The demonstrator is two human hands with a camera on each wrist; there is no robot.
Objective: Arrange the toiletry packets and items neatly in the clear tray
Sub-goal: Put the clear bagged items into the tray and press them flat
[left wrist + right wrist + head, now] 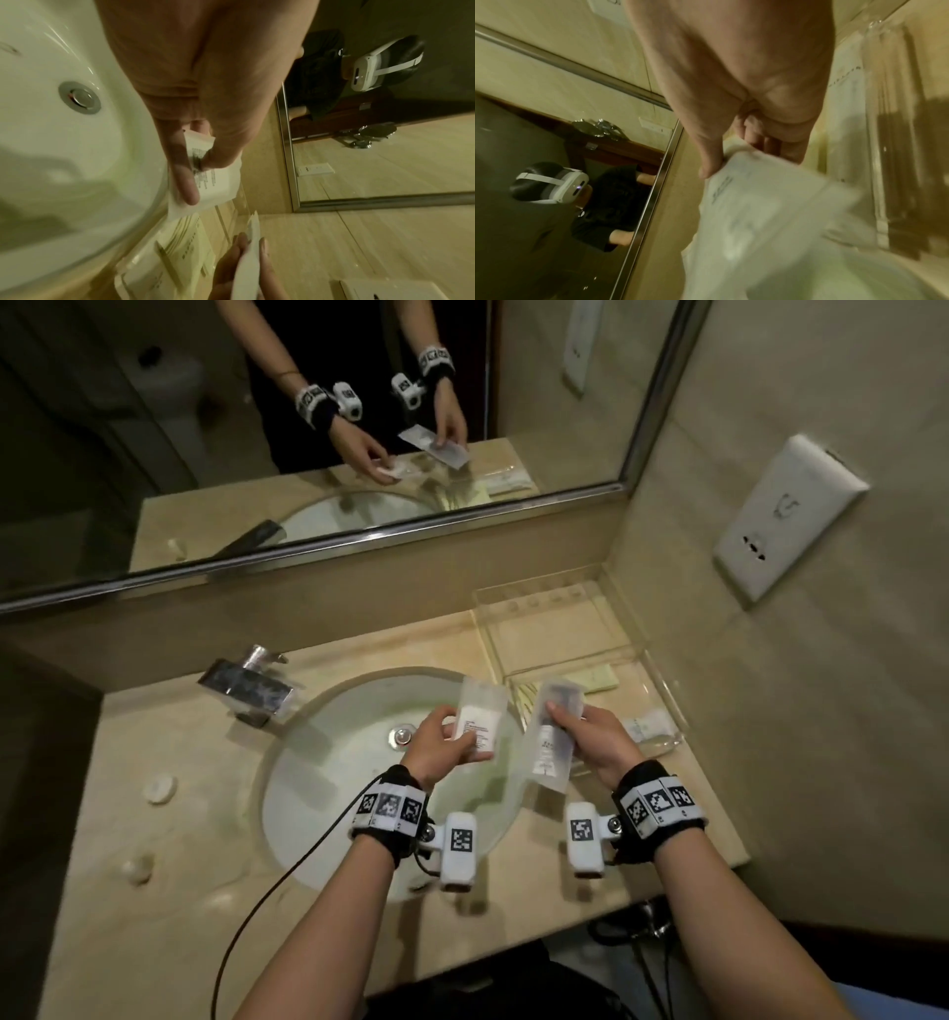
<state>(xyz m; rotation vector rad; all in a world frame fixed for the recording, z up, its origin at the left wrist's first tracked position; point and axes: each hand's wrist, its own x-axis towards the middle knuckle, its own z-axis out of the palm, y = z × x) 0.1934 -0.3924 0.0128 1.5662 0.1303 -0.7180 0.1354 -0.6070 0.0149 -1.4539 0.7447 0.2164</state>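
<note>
My left hand (pixel 436 744) pinches a small white packet (pixel 475 729) over the sink (pixel 328 762), the thumb on top and the fingers (pixel 186 182) curled under it. My right hand (pixel 590 737) holds a longer packet (pixel 552 737) at the sink's edge, with its fingers closed on it.

The risk, I think, is at the left: the pinch is only on one end, so the packet could slip down to the drain (pixel 401 736) and get wet. The long one is soft and could bend, then land crooked on the yellow packets (pixel 601 679).

The clear tray (pixel 662 690) stands at about 1 o'clock on the beige stone worktop (pixel 169 891), against the wall. Another packet (pixel 648 727) lies at its near end. The tap (pixel 246 685) is at 10 o'clock, the mirror (pixel 308 428) is behind, and a white socket plate (pixel 785 516) is on the right wall.
</note>
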